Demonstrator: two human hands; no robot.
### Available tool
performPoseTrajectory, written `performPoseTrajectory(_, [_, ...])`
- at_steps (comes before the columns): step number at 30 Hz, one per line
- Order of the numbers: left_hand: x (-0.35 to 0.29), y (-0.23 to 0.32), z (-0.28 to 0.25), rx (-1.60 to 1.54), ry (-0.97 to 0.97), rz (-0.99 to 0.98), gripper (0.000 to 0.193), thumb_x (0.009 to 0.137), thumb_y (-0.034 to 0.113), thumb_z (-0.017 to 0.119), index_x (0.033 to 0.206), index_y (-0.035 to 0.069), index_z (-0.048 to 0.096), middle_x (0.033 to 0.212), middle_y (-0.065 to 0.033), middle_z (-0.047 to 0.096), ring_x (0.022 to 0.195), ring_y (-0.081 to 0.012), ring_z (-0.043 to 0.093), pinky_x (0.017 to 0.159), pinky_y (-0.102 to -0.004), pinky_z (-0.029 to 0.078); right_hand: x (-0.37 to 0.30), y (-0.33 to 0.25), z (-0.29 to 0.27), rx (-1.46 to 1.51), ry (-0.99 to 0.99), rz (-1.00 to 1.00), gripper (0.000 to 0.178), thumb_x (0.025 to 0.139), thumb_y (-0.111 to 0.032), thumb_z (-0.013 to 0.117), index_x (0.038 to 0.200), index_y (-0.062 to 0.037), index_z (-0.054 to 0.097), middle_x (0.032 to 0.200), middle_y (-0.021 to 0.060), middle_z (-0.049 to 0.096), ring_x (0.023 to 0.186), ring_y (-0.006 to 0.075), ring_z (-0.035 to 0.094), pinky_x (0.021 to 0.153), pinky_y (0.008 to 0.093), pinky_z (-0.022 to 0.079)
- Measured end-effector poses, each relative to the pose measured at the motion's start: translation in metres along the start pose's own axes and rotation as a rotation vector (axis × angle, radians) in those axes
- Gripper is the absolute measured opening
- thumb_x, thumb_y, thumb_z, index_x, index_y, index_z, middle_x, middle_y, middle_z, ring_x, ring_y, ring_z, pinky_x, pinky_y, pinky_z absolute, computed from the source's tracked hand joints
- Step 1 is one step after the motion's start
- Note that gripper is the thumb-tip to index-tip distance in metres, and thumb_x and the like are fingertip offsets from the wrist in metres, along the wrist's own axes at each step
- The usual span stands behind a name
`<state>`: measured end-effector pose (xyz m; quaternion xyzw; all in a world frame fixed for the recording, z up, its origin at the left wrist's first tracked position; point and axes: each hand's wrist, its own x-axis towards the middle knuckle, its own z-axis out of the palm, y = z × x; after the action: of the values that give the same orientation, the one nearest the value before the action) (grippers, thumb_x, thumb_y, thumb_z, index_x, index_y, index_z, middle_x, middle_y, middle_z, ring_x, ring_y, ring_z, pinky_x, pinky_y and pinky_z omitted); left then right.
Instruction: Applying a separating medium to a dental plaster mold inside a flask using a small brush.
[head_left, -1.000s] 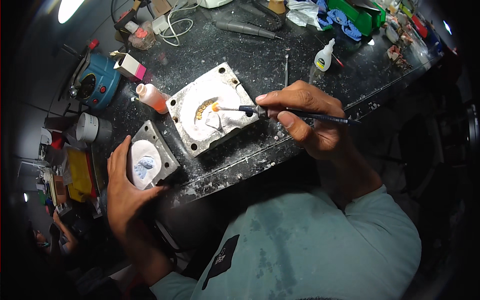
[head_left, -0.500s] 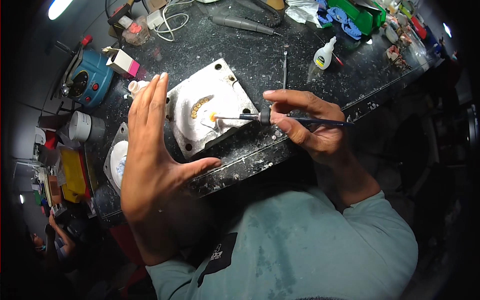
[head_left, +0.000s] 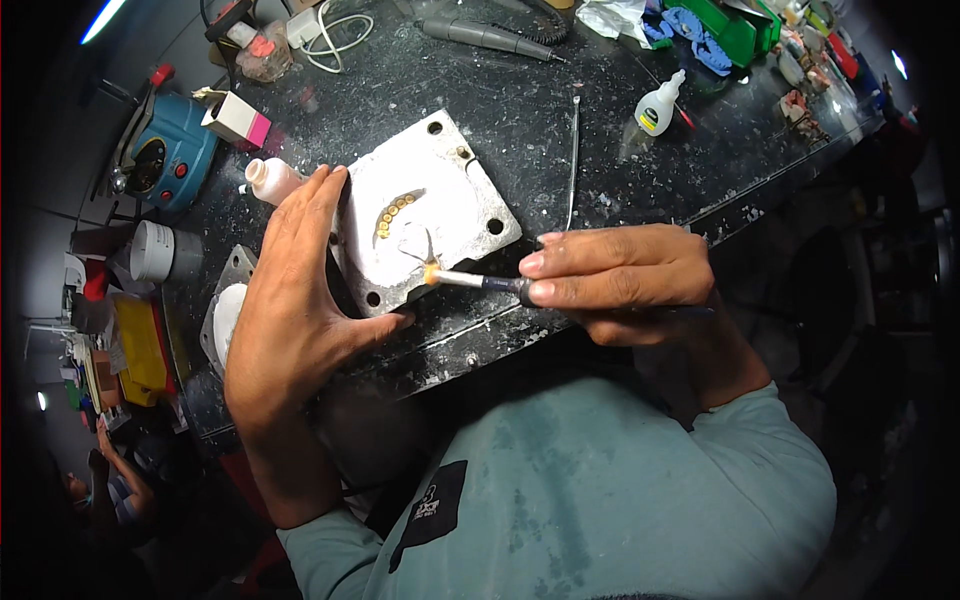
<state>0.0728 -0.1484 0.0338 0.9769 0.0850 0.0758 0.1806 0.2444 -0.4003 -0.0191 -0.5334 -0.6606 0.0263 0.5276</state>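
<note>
A square metal flask half (head_left: pixel 471 188) filled with white plaster lies on the dark bench, a curved row of yellowish hollows in its middle. My right hand (head_left: pixel 625 280) holds a brush (head_left: pixel 462 279) with a dark handle between thumb and fingers. Its orange-tinged bristles touch the plaster's near edge. Against the flask's left side rests my left hand (head_left: pixel 295 290), fingers stretched along the edge and thumb spread toward the near corner. Just beyond those fingers a small uncapped pale bottle (head_left: pixel 268 180) leans, partly hidden.
Left of my hand lies another flask piece (head_left: pixel 228 310), partly covered. A blue machine (head_left: pixel 175 150), a small box (head_left: pixel 235 118) and a white tub (head_left: pixel 152 250) stand at left. Farther off are a handpiece (head_left: pixel 490 38), a metal tool (head_left: pixel 574 165) and a white dropper bottle (head_left: pixel 658 105).
The brush tip has moved from the plaster's middle to its near edge. My right hand has dropped nearer and its fingers have closed up. The left hand has shifted slightly left.
</note>
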Motion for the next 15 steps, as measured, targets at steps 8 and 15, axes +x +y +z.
performPoseTrajectory(8, [-0.005, -0.002, 0.002, -0.016, 0.031, -0.007, 0.115, 0.047, 0.010, 0.094, 0.148, -0.001, 0.039, 0.146, -0.0217, 0.046, 0.139, -0.0377, 0.040, 0.119, -0.0431, 0.032, 0.014, -0.004, 0.010, -0.136, 0.127, 0.004, 0.028, 0.078, 0.010, 0.069, 0.104, 0.0015, 0.075, 0.103, 0.0173, 0.075, 0.097, 0.0276, 0.075, 0.093, 0.0402, 0.060])
performPoseTrajectory(15, [0.005, -0.001, 0.021, -0.095, 0.114, 0.004, 0.117, 0.051, 0.019, 0.089, 0.154, 0.003, 0.035, 0.149, -0.0203, 0.043, 0.139, -0.0380, 0.038, 0.117, -0.0442, 0.031, 0.005, -0.008, -0.006, -0.107, 0.066, 0.081, 0.025, 0.080, 0.005, 0.073, 0.105, 0.0018, 0.074, 0.105, 0.0163, 0.075, 0.101, 0.0278, 0.074, 0.097, 0.0393, 0.057])
